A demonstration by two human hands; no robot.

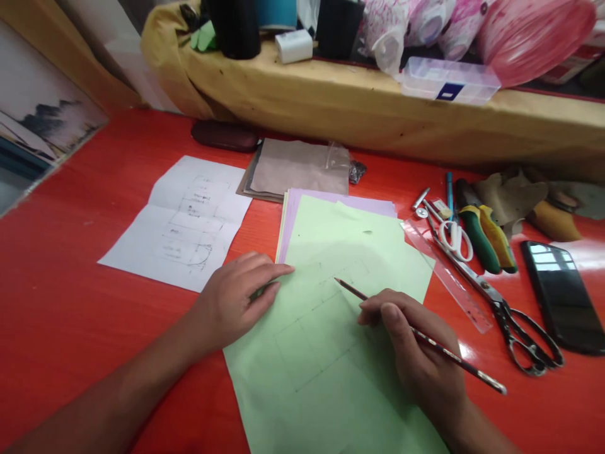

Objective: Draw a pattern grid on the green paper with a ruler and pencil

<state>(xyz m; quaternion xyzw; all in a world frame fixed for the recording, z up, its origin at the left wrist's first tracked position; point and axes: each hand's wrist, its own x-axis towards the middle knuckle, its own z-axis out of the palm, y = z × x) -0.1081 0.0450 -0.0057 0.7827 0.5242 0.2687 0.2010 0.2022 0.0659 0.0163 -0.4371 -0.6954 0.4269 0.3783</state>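
A light green sheet [302, 359] with thin pencil lines lies over a stack of purple and pale papers [368, 204]. My right hand [416, 347] holds a dark pencil [447, 353], whose tip is at or just above the drawn lines near the sheet's middle. My left hand [241, 296] rests at the green sheet's left edge, fingers apart and holding nothing, with the index finger stretched onto the paper. A creased white sheet [161, 233] bearing a labelled sketch lies beyond my left hand, to the left of the stack.
On the red table [57, 302], the right side holds a clear ruler [449, 280], large scissors [503, 309], green-yellow pliers [484, 233] and a phone [562, 296]. Brown sheets [297, 167] and a dark case [224, 135] lie behind. A cloth-covered ledge [307, 101] bears a plastic box [449, 81].
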